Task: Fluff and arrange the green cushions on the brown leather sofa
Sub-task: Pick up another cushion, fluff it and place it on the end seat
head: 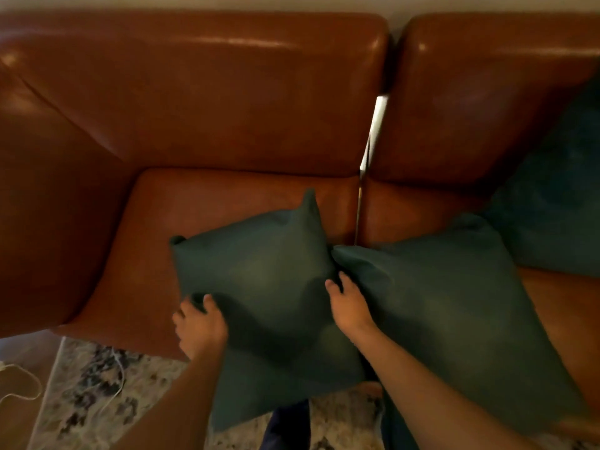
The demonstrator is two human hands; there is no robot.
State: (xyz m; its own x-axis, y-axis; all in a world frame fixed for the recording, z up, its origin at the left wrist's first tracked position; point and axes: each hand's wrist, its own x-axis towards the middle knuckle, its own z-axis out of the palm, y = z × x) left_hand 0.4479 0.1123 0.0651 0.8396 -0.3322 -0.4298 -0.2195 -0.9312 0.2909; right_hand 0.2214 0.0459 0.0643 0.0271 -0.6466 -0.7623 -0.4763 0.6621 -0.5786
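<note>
A green cushion (263,274) lies flat on the left seat of the brown leather sofa (207,102), hanging over the front edge. My left hand (199,328) grips its near-left edge, fingers curled into the fabric. My right hand (349,305) holds its right edge, where it meets a second green cushion (454,313) lying flat on the right seat. A third, darker teal cushion (558,203) leans against the right backrest.
A gap with a pale strip (373,138) divides the two sofa sections. A patterned rug (107,391) lies on the floor in front, with a white cord (22,381) across it at the left. The sofa's left arm (42,206) rises beside the seat.
</note>
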